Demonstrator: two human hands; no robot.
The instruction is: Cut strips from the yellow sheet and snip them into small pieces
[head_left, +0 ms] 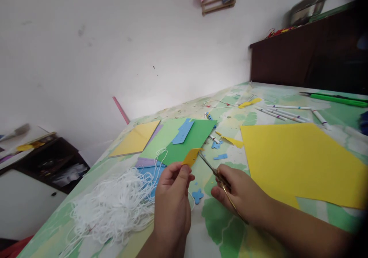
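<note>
Between thumb and fingers, my left hand (174, 200) pinches a small piece of yellow paper (191, 157). My right hand (240, 191) grips a pair of scissors (209, 164) with gold-coloured handles. The scissor tips meet the right end of the yellow piece; whether the blades are parted cannot be made out. Below the scissors lies a small blue flower-shaped cutout (197, 196). A large sheet of yellow paper (299, 162) rests to the right of my right hand. Left of my left hand is a tangled heap of white string (115, 208).
Green paper (179, 150), a blue strip (183, 131) and a yellow stack (136, 137) lie behind my hands. Several white markers (287, 114) and a green cutter (339, 99) are at the back right. A dark cabinet (290, 55) borders the patterned tablecloth (221, 227).
</note>
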